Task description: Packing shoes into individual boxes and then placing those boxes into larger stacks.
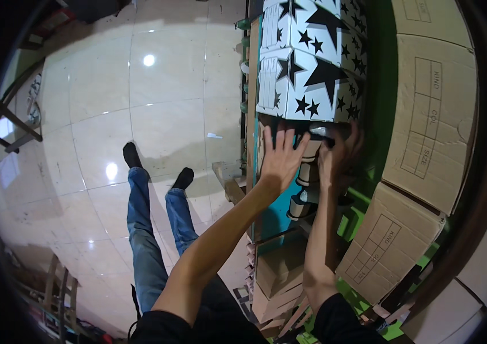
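Observation:
My left hand [281,156] lies with its fingers spread, reaching toward the dark gap below a white box with black stars [298,86]. Close beside it, my right hand [338,153] is curled at a dark piece with a shiny patch [319,131]; the fingers partly hide what they hold. Below the hands, dark-rimmed items with tan insides [299,207], which look like shoes, stand in a row. They rest along a turquoise surface [274,221]. Another star-printed box [303,26] sits beyond the first.
Brown cardboard boxes [429,120] line the right side, near green slatted crates [353,221]. An open carton [278,261] is below the turquoise surface. To the left lies a tiled floor [106,114], with my legs [143,229] over it and a wooden stool [17,114] at the far left.

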### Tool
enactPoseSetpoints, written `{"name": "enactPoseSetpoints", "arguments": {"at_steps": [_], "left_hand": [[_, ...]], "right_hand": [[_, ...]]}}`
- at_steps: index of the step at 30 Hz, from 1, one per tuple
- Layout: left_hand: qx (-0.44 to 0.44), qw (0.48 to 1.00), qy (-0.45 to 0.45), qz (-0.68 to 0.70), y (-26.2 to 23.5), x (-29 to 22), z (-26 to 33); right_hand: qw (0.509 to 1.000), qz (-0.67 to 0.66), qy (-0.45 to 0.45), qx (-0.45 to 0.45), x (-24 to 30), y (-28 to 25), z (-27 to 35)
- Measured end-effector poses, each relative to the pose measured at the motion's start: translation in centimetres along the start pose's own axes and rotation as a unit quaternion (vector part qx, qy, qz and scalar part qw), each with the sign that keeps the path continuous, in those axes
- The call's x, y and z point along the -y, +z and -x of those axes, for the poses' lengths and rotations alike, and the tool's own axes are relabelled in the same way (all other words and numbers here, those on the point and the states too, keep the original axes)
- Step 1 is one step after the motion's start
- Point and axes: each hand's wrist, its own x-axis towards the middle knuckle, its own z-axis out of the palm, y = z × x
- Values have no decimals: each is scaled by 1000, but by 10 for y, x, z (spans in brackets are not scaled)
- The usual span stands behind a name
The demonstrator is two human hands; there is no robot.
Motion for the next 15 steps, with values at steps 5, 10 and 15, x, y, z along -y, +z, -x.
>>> {"name": "enactPoseSetpoints", "arguments": {"at_steps": [5,10,15], "left_hand": [[-140,990,-3,29,-23,18,27],[-35,998,-43,37,-36,22,25],[-36,995,-80,45,-32,19,13]], "right_hand": [[993,-114,-11,-11,34,-16,16],[981,-190,-15,44,48,-15,14],[995,-90,26,31,21,-19,11]]}}
